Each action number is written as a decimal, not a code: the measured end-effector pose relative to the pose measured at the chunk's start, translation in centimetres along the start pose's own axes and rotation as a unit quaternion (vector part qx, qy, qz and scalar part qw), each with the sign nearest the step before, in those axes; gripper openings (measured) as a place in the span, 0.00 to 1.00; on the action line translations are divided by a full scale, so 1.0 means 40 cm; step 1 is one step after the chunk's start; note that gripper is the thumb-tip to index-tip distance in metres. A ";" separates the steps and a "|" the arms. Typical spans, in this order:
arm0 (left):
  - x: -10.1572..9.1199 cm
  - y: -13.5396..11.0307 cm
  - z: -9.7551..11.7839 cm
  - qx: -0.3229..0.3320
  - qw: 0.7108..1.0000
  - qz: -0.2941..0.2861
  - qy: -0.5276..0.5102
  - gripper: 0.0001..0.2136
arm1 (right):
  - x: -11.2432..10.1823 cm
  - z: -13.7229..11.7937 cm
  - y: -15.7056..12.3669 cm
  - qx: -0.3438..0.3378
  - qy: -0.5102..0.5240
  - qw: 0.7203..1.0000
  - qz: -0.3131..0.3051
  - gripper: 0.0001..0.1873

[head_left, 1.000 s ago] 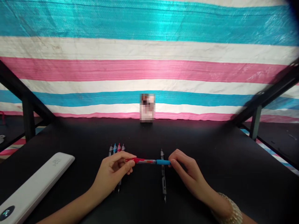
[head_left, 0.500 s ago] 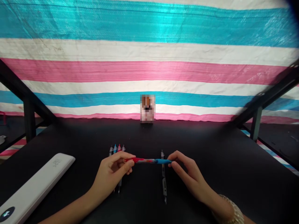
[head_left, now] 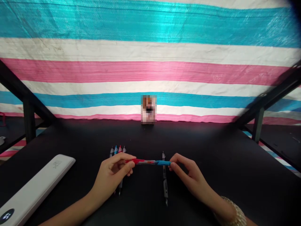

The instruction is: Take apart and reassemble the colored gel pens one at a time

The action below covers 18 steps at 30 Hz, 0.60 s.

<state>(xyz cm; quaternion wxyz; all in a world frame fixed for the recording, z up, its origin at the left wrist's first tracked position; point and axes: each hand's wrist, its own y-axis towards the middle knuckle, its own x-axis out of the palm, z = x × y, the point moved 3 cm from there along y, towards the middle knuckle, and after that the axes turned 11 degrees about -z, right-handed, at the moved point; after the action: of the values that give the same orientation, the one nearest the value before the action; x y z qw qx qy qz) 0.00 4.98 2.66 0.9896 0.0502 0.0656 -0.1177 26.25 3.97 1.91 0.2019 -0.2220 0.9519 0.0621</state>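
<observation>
Red and blue, a pen (head_left: 150,162) stretches level above the black table (head_left: 195,138), its red end pinched between the left hand's (head_left: 113,172) thumb and fingers, its blue end between the right hand's (head_left: 188,172) closed thumb and forefinger. Beneath it, crosswise, lies 1 grey pen (head_left: 165,188), while 4 more pens (head_left: 120,149) lie side by side, partly hidden by the left hand.

Left hand (head_left: 113,172) and right hand (head_left: 189,172) hold a pen (head_left: 148,162); seemingly raised.
</observation>
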 end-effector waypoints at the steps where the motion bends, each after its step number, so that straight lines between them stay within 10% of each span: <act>1: -0.001 -0.001 -0.001 0.000 1.000 0.000 0.000 0.04 | 0.000 0.000 0.001 0.002 0.011 1.000 -0.001 0.16; 18: -0.003 0.000 0.004 -0.025 1.000 -0.011 -0.001 0.05 | -0.003 0.020 0.004 0.055 0.205 0.977 0.018 0.14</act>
<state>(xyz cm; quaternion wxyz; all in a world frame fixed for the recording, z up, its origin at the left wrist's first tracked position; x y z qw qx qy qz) -0.11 4.99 2.84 0.9893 0.0247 0.0684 -0.1268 26.56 4.35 1.22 0.0134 -0.2018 0.9788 -0.0333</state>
